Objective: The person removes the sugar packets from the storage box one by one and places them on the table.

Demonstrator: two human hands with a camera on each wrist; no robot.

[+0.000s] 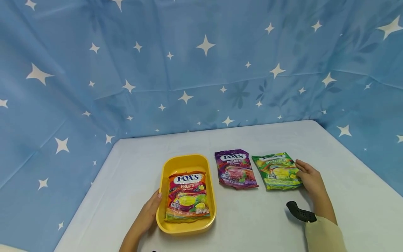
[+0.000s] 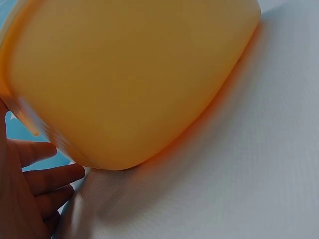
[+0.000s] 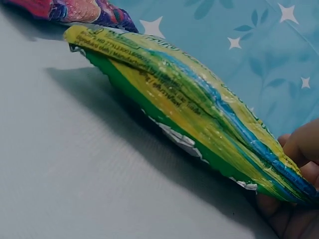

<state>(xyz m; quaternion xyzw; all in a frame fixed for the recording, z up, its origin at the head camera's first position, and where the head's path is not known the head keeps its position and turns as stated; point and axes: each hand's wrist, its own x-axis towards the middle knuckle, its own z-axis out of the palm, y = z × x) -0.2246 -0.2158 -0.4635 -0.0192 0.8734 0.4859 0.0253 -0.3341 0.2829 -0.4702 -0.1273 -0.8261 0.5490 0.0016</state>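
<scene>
My right hand (image 1: 312, 180) pinches the right edge of a green Fox's Spring Tea candy bag (image 1: 277, 172). In the right wrist view, the thumb lies over the bag (image 3: 199, 114) and other fingers (image 3: 286, 216) are beneath; its near edge shows a shadow below. My left hand (image 1: 147, 215) touches the left rim of a yellow tray (image 1: 185, 229), its fingers (image 2: 55, 178) extended beside the outer wall in the left wrist view. A red-orange Fox's Fruits candy bag (image 1: 187, 197) lies face up inside the tray.
A purple Fox's Berries candy bag (image 1: 236, 169) lies between the tray and the green bag. All stand on a white-covered table (image 1: 252, 220). Behind it hangs a blue curtain (image 1: 176, 70) with white stars. A black strap-like piece (image 1: 300, 212) sits at my right wrist.
</scene>
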